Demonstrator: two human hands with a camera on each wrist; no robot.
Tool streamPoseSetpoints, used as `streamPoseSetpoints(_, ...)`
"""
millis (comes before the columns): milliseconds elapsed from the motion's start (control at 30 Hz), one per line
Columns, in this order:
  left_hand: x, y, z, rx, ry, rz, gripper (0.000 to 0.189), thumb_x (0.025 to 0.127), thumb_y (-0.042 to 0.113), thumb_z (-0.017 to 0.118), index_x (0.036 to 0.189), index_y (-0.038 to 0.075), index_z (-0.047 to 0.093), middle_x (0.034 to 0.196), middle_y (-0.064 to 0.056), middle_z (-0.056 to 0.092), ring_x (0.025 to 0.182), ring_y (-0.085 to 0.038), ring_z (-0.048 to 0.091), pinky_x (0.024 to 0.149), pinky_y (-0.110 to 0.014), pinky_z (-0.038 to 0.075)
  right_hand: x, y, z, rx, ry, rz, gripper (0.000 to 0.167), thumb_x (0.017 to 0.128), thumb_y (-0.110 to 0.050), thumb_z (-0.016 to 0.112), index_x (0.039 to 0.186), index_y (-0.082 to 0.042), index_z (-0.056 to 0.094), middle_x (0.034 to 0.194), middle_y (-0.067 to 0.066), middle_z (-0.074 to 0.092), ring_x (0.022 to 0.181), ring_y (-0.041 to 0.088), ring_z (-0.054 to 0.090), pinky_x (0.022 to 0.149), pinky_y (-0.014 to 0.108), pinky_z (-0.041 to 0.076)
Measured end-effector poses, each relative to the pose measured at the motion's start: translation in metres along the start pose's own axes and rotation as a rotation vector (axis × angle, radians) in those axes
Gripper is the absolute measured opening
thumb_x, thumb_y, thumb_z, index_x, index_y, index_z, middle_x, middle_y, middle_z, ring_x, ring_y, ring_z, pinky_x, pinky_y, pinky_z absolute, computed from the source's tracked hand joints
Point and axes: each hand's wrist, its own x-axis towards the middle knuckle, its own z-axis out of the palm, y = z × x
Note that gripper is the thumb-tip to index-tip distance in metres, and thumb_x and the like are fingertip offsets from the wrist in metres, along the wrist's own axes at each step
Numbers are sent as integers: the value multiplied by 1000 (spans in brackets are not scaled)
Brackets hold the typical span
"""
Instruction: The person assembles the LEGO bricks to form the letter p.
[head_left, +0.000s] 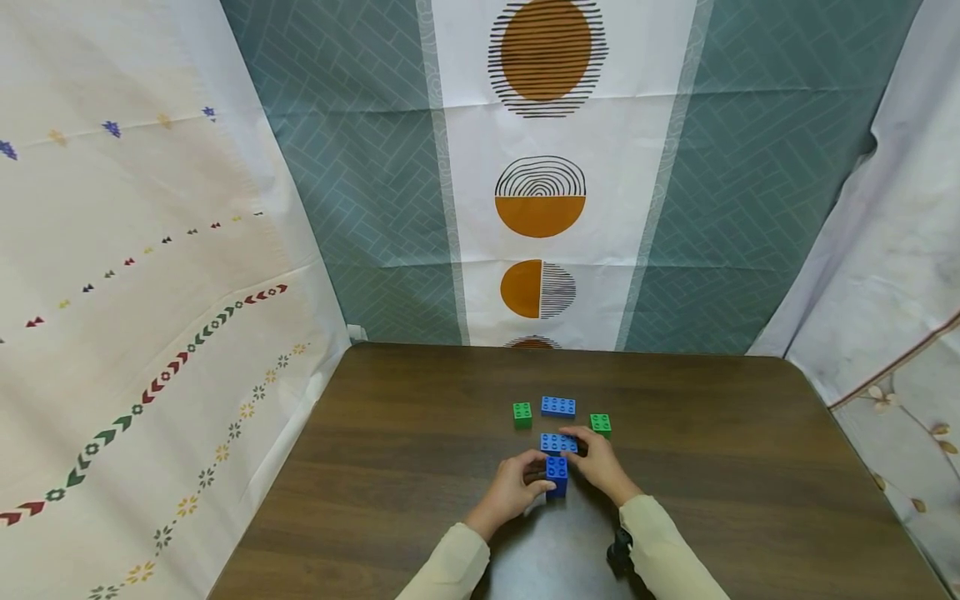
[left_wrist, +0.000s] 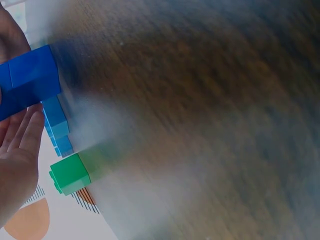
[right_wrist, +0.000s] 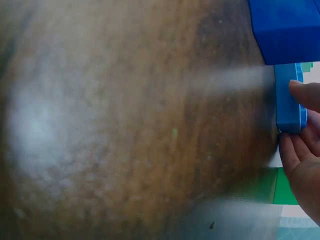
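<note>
My left hand (head_left: 510,487) holds a dark blue stack of building bricks (head_left: 557,477) between thumb and fingers, standing upright on the table. A seam across the stack (left_wrist: 35,75) shows in the left wrist view. Just behind it lies a lighter blue eight-stud brick (head_left: 553,443). My right hand (head_left: 600,462) pinches this brick by its right part, thumb on the near side and fingers at the far end; the right wrist view shows the thumb against the lighter brick (right_wrist: 288,102). The dark stack overlaps the lighter brick's near side in the head view.
Another blue eight-stud brick (head_left: 558,407) lies farther back. One green brick (head_left: 522,415) is to its left, and a second green brick (head_left: 600,424) stands right behind my right hand. The brown wooden table (head_left: 420,433) meets hanging cloths at its back and sides.
</note>
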Motion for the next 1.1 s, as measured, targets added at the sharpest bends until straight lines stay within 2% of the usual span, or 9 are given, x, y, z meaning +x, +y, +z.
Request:
streamPoseSetpoints(600,0,1,0,5,-5,-16,30,86,6,72,114,1,62,109,-13,68,101,-23,67,85,-26,55,2,0,-2,-6,8,-1,34,80,5,74,113,-1,68,112,13,66,108,34,60,93,50,49)
streamPoseSetpoints(1100,-1,0,0,-5,-2,-12,30,86,6,71,114,0,62,109,-14,67,101,-24,66,86,-32,55,-1,-10,-13,-3,18,-50,33,81,3,74,113,0,68,112,14,66,107,34,60,92,52,49)
